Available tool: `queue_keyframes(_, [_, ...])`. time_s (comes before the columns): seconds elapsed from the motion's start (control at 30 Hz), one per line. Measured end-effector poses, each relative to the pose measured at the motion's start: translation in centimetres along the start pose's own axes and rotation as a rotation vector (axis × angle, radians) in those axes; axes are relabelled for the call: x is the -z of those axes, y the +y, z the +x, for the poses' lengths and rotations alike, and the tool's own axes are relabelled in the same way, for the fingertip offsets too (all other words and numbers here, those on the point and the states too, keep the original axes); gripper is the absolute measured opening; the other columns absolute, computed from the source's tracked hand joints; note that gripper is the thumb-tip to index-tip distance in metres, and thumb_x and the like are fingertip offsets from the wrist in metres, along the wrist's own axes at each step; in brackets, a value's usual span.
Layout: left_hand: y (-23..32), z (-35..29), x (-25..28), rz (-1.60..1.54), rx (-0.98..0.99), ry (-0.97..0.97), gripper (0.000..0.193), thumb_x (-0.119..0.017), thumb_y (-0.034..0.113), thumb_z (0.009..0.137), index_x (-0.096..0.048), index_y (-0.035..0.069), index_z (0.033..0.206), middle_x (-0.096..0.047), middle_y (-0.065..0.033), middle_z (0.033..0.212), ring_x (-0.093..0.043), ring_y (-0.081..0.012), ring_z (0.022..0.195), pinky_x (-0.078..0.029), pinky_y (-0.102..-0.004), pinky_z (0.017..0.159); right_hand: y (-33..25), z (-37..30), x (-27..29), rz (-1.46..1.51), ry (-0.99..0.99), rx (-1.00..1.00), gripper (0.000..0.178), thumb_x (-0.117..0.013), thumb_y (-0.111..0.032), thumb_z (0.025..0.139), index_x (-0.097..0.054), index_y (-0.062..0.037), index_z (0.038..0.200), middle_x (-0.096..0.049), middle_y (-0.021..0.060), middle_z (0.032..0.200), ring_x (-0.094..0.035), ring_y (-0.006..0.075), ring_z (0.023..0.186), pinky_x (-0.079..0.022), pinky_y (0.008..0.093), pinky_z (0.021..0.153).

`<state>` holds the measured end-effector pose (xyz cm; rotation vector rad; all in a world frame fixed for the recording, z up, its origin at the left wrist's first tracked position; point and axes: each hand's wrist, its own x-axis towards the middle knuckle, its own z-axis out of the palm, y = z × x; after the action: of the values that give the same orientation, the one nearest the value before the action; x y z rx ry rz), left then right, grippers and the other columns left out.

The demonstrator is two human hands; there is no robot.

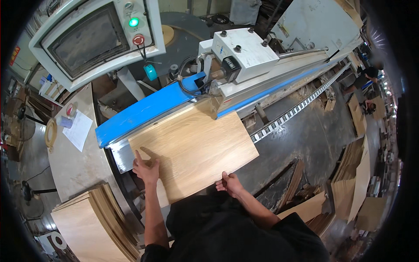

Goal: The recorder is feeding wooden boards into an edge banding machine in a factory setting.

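Observation:
A rectangular board with pale wood grain (196,148) lies flat against the machine, its far edge beneath the blue guard (152,107). My right hand (230,184) pinches the board's near edge, thumb on top and fingers curled underneath. At the board's left edge is my left hand (147,169), index finger and thumb stretched apart; whether it presses on the board I cannot tell. Under the board's left side a shiny metal plate (122,155) shows.
A control panel (94,39) with a lit green button and a red stop button stands at upper left. Stacked boards (85,227) lean at lower left. Paper (78,131) and a tape roll (51,133) lie on the side table. A roller rail (301,105) runs right; offcuts (301,196) lie below it.

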<state>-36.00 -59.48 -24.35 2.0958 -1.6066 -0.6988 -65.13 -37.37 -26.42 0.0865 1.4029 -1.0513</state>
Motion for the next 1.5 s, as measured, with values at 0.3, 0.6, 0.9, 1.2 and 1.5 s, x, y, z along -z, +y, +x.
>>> queue_keyframes(0.3, [6.8, -2.8, -6.1, -0.004, -0.061, -0.047, 0.109, -0.089, 0.030, 0.074, -0.028, 0.027, 0.164, -0.033, -0.0306, 0.152, -0.030, -0.0479, 0.139, -0.031, -0.0610, 0.111, -6.2, 1.9, 9.2, 0.024, -0.025, 0.022, 0.052, -0.051, -0.037, 0.109, -0.046, 0.0123, 0.124, -0.069, 0.0263, 0.097, -0.073, 0.0329, 0.075, -0.063, 0.0465, 0.065])
queue_keyframes(0.6, [10.4, -3.4, -11.0, -0.604, -0.173, -0.235, 0.111, -0.085, 0.019, 0.079, -0.018, 0.026, 0.167, -0.038, -0.0265, 0.156, -0.029, -0.0442, 0.146, -0.024, -0.0576, 0.120, -12.1, 2.8, 16.5, -0.044, -0.006, 0.090, 0.042, -0.052, -0.037, 0.109, -0.058, 0.0041, 0.116, -0.070, 0.0179, 0.087, -0.071, 0.0249, 0.070, -0.063, 0.0419, 0.061])
queue_keyframes(0.9, [16.6, -7.3, -8.9, -1.256, 0.013, -0.631, 0.107, -0.056, -0.010, 0.095, 0.018, 0.022, 0.165, -0.035, -0.0294, 0.159, -0.049, -0.0298, 0.136, -0.040, -0.0379, 0.112, -18.1, 3.6, 24.3, -0.076, 0.031, 0.107, 0.043, -0.050, -0.037, 0.110, -0.056, 0.0038, 0.119, -0.067, 0.0141, 0.086, -0.067, 0.0243, 0.068, -0.062, 0.0413, 0.062])
queue_keyframes(1.2, [5.2, -15.8, 14.1, -1.042, -0.257, -0.184, 0.066, -0.062, 0.022, 0.103, -0.033, 0.006, 0.160, -0.044, -0.0175, 0.158, -0.052, -0.0314, 0.138, -0.043, -0.0460, 0.114, -0.8, -1.2, 23.6, 0.142, 0.062, 0.238, 0.011, -0.059, -0.017, 0.099, -0.057, -0.0061, 0.102, -0.068, 0.0177, 0.089, -0.069, 0.0294, 0.073, -0.058, 0.0444, 0.064])
queue_keyframes(1.5, [-18.3, -22.0, 39.2, -0.195, -0.018, 0.338, 0.058, -0.052, 0.029, 0.107, -0.038, 0.009, 0.160, -0.043, -0.0111, 0.161, -0.039, -0.0268, 0.147, -0.029, -0.0405, 0.121, 12.2, -0.3, 8.0, -0.282, -0.305, -0.035, 0.023, -0.059, -0.019, 0.104, -0.056, -0.0021, 0.119, -0.070, 0.0189, 0.097, -0.074, 0.0291, 0.083, -0.063, 0.0430, 0.071])
